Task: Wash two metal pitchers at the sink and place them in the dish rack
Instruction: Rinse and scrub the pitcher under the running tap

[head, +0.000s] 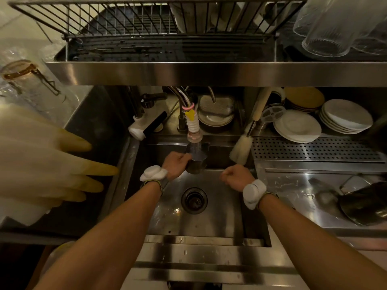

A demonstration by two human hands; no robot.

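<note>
My left hand (175, 164) grips a small dark metal pitcher (195, 166) and holds it right under the faucet nozzle (194, 139), over the back of the sink basin (219, 216). Over the sink's right side, my right hand (235, 174) has its fingers curled in, and I see nothing in it. A second metal pitcher (364, 204) lies on its side on the steel counter at the right. The wire dish rack (125, 26) sits on the shelf above the sink; something metal stands in its right half.
A white bottle brush (240, 147) leans at the sink's back right corner. Stacked plates (297, 125) sit behind a perforated drain panel (314, 148). Pale rubber gloves (52, 164) hang close at the left. Clear glasses (335, 28) stand upside down at the top right.
</note>
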